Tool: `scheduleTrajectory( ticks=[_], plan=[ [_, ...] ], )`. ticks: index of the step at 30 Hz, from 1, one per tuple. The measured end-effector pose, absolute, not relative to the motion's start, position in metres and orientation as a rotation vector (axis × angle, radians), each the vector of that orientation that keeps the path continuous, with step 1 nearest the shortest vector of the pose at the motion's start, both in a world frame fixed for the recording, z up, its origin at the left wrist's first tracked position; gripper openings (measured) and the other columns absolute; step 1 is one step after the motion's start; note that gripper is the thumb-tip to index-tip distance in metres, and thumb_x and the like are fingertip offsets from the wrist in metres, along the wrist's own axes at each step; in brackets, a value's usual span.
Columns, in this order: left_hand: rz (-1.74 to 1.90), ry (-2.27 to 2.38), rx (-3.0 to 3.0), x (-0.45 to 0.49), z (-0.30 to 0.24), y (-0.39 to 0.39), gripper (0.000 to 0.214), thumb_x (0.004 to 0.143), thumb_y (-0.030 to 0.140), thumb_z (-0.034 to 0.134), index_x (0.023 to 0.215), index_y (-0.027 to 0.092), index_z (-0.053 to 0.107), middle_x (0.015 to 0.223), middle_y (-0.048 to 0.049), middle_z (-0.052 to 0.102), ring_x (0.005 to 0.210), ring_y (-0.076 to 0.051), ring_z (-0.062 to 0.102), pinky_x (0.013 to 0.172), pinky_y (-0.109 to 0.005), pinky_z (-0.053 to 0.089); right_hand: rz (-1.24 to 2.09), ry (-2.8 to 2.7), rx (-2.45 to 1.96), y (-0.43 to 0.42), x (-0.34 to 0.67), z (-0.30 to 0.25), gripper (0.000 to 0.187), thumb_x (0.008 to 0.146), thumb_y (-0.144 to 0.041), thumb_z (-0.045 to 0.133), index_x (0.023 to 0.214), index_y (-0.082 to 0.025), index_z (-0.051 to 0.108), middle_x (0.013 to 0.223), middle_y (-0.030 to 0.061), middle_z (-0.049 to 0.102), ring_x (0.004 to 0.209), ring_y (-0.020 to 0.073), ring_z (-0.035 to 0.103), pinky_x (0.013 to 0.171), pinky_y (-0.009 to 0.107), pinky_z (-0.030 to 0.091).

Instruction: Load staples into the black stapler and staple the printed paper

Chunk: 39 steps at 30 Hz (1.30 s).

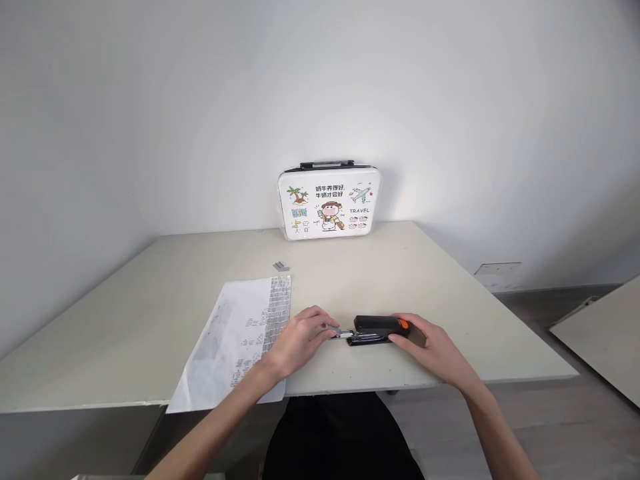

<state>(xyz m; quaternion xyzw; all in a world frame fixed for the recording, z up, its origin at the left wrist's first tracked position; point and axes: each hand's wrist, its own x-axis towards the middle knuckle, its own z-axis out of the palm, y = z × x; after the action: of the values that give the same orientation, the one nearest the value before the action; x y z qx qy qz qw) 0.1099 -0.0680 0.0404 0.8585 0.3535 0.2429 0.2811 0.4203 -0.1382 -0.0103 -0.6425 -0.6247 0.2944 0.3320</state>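
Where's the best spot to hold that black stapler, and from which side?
Probably around the orange-marked right end of the stapler, coming from the right: it lies sideways, and its metal part juts out at the left.

White case (327, 235), its front printed near the top with two lines of black Chinese characters (330, 191): "奶牛养得好, 牛奶才会好". Lower, at the right, below a drawn airplane (361, 194), black capitals (359, 211) spell "TRAVEL". A paper sheet (240, 307) carries print too small to read.
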Motion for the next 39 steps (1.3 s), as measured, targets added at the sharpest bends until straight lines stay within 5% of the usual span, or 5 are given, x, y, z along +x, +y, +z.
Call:
scheduleTrajectory(
  ticks=[21, 39],
  plan=[
    [0.632, 1.17, 2.466, 0.123, 0.037, -0.086, 0.014, 0.102, 0.025, 0.058, 0.105, 0.024, 0.071, 0.108, -0.0015, 0.073, 0.094, -0.022, 0.071, 0.081, -0.036, 0.058, 0.753, -1.635, -1.669, -0.138, 0.423, -0.014, 0.045, 0.093, -0.063, 0.061, 0.128, -0.034, 0.065, 0.136, 0.0021, 0.068, 0.125, 0.0287, 0.062, 0.095, 0.038, 0.056],
    [0.516, 0.872, 2.39, 0.087, 0.042, -0.055, 0.026, 0.099, 0.045, 0.064, 0.101, 0.023, 0.077, 0.101, -0.004, 0.075, 0.084, -0.019, 0.07, 0.076, -0.033, 0.055, 0.685, -1.629, -1.66, -0.14, 0.419, -0.009, 0.04, 0.094, -0.061, 0.06, 0.124, -0.036, 0.068, 0.127, 0.0044, 0.068, 0.11, 0.0257, 0.066, 0.079, 0.033, 0.058]
  ],
)
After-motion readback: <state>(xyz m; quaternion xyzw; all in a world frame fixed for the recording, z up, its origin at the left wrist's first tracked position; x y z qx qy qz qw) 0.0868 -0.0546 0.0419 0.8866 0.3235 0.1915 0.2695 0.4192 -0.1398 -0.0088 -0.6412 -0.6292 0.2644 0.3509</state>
